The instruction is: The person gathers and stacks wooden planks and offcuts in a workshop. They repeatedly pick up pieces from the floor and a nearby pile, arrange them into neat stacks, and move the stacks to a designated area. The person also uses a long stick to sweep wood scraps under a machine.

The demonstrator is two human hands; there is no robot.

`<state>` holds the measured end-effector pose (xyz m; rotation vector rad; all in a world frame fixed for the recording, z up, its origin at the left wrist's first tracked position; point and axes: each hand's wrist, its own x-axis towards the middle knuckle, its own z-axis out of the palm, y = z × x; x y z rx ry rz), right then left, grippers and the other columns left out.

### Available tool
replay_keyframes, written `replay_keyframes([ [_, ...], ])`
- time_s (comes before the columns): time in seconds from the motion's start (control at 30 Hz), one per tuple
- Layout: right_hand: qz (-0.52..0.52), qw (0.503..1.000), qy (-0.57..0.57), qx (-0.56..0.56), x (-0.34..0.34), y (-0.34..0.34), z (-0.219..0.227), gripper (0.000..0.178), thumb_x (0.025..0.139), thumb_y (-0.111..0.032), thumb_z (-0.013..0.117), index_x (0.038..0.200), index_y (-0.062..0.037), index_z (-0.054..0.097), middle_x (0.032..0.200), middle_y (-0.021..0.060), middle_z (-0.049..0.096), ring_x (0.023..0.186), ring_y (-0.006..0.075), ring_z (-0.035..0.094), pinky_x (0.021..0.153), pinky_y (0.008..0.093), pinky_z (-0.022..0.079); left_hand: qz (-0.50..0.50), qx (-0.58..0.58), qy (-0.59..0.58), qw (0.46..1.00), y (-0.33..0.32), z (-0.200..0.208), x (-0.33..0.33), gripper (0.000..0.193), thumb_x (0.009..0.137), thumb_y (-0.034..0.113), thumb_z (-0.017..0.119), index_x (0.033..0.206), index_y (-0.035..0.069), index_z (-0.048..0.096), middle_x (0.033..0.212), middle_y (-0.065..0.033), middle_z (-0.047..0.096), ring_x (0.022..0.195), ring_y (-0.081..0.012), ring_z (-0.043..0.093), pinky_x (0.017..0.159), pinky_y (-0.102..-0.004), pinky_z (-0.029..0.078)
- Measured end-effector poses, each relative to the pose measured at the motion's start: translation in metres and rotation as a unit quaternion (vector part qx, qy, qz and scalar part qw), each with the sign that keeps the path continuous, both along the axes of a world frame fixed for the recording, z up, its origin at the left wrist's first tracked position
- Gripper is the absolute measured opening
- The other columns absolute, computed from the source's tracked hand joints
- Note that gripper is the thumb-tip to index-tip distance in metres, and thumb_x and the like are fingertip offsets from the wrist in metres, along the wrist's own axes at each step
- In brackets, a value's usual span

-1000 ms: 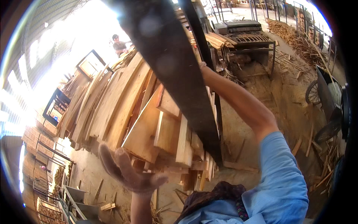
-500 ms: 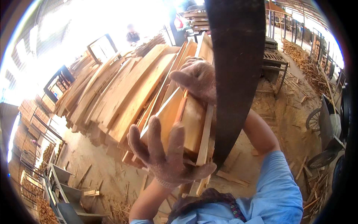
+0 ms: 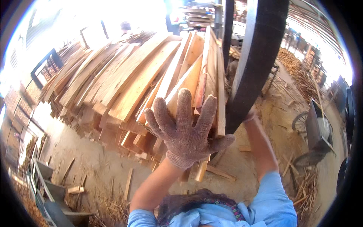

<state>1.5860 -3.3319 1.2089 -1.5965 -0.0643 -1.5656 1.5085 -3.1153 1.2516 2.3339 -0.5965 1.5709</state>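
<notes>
My left hand, in a brown knitted glove, is spread flat with its fingers apart over the near ends of the boards. It seems to press against the end faces, though contact is hard to make out. A long stack of sawn wooden boards runs away from me, their ends uneven. My right hand lies beyond a dark upright post, along the right side of the stack. Only a blurred bit of its glove shows, and the post hides its fingers.
A second dark post stands behind the first. Wood scraps litter the floor. At the right is a wheeled cart; at the lower left, a metal frame. Someone's head shows beyond the stack.
My right hand has left the top of the boards and moved right, behind the post. My left hand has gone slightly forward and right. The view has shifted.
</notes>
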Motion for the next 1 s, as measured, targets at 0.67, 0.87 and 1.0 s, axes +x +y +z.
replay_keyframes([
  [0.67, -0.126, 0.831, 0.541, 0.0, -0.213, 0.144, -0.352, 0.031, 0.098, -0.031, 0.058, 0.1, -0.0035, 0.072, 0.096, 0.0164, 0.068, 0.087, 0.0284, 0.063, 0.079, 0.0406, 0.046, -0.004, -0.198, 0.621, 0.759, 0.397, -0.299, -0.21, 0.061, 0.097, 0.046, 0.061, 0.141, 0.004, 0.059, 0.136, -0.0221, 0.064, 0.125, -0.0382, 0.062, 0.105, -0.0469, 0.049],
  [0.87, 0.204, 0.475, 0.854, -0.06, -0.217, 0.237, -0.449, 0.028, 0.097, -0.029, 0.056, 0.098, -0.0055, 0.072, 0.09, 0.016, 0.068, 0.08, 0.0293, 0.063, 0.072, 0.041, 0.047, 0.121, -0.434, 0.674, 0.585, 0.46, -0.325, -0.306, 0.057, 0.1, 0.046, 0.057, 0.139, 0.005, 0.063, 0.132, -0.0244, 0.066, 0.124, -0.0411, 0.062, 0.105, -0.0474, 0.048],
  [1.0, 0.29, 0.429, 0.852, -0.075, -0.154, 0.305, -0.446, 0.027, 0.097, -0.028, 0.055, 0.096, -0.0068, 0.072, 0.086, 0.0158, 0.067, 0.075, 0.0299, 0.063, 0.067, 0.0412, 0.047, 0.154, -0.411, 0.666, 0.603, 0.476, -0.337, -0.29, 0.057, 0.1, 0.048, 0.056, 0.136, 0.004, 0.064, 0.13, -0.025, 0.067, 0.121, -0.0431, 0.063, 0.104, -0.0482, 0.049],
])
